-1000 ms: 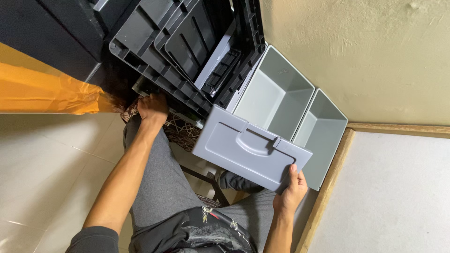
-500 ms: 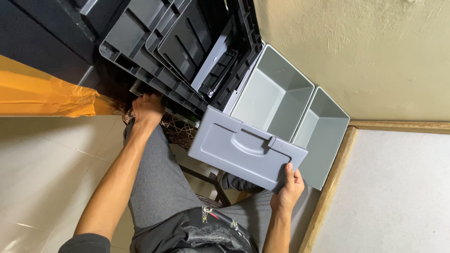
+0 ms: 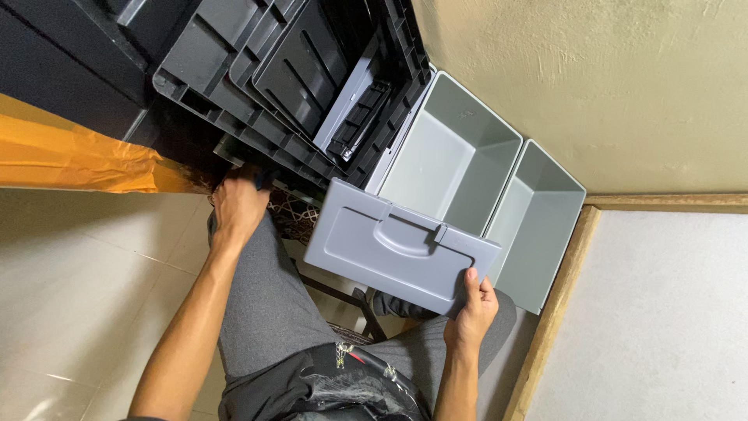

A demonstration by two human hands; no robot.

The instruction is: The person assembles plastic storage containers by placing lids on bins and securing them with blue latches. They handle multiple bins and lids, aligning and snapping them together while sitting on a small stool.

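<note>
Here, smooth grey plastic lid (image 3: 397, 253), ribbed black crates (image 3: 257, 93)

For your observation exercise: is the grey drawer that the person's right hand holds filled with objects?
No. The grey drawer shows bare inner walls and floor while the right hand grips its front panel's corner.

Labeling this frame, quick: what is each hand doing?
Left hand: closed on the black crate stack.
Right hand: holding the grey drawer.

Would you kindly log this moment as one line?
left hand: grips dark frame | right hand: holds grey drawer front corner | drawer: pulled out
</note>
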